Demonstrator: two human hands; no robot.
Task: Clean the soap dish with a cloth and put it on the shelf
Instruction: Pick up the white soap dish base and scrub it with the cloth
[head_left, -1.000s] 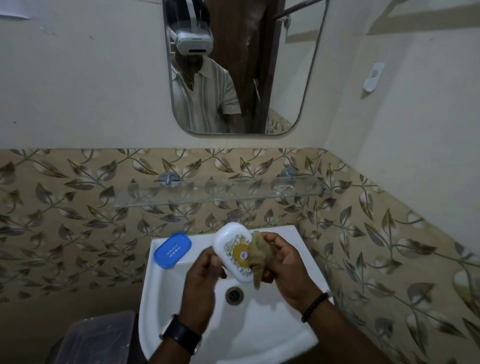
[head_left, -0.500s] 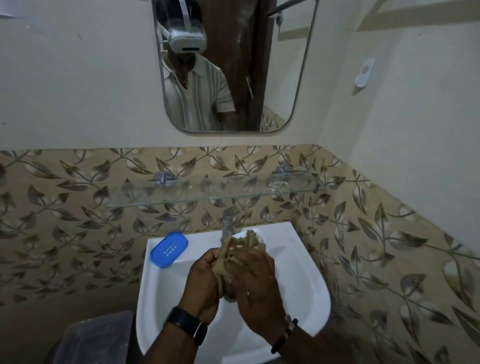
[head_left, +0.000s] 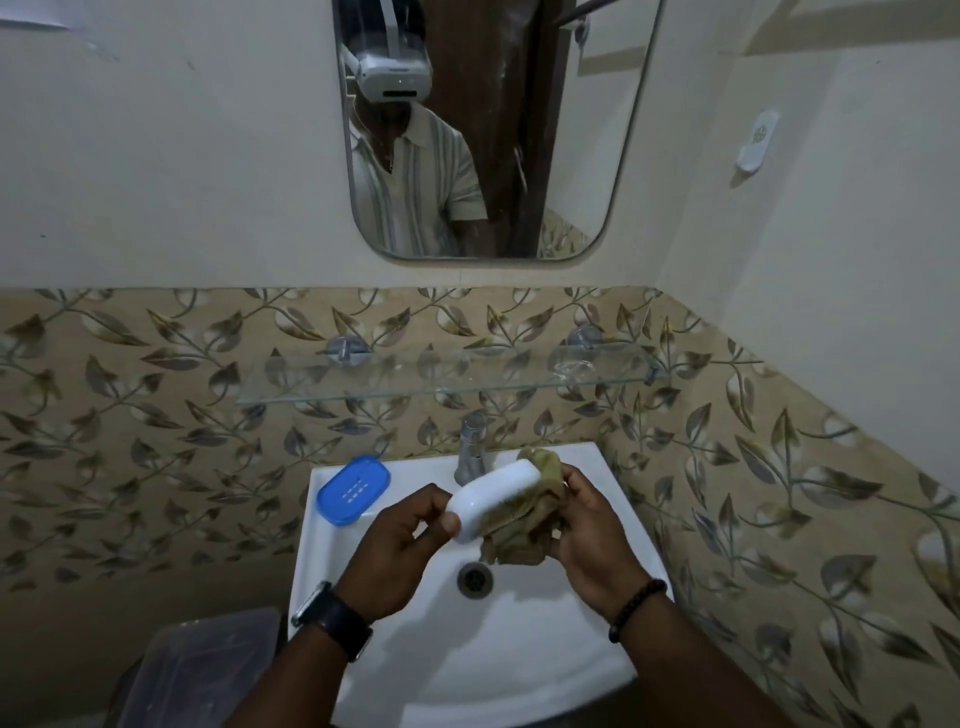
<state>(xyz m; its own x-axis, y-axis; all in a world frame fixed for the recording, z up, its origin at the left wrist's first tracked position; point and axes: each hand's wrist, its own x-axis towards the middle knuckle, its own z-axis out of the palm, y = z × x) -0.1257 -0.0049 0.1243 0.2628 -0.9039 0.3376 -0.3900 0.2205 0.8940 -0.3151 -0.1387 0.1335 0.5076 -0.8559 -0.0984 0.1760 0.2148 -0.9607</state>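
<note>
The left hand (head_left: 402, 545), a dark watch (head_left: 332, 618) on its wrist, pinches the near end of the white soap dish (head_left: 491, 499) between thumb and fingers. The dish is held in the air over the white sink (head_left: 363, 649), tilted, with its far end higher and pointing away to the right. The right hand (head_left: 589, 535), with a bead bracelet (head_left: 636, 608) at the wrist, is closed around a bunched olive-brown cloth (head_left: 524, 525), which lies against the dish's right side and hangs down under it. Below and between the two hands sits the drain (head_left: 474, 579). Just left of the left hand, on the sink's back corner, lies a blue slotted piece (head_left: 354, 489); whether it belongs to the dish cannot be told. Beyond the dish's far end stands a chrome tap (head_left: 471, 447). Farther back and above both hands, a glass shelf (head_left: 447, 376) is fixed to the leaf-patterned tiles (head_left: 130, 415). Above it hangs a mirror (head_left: 571, 156).
</note>
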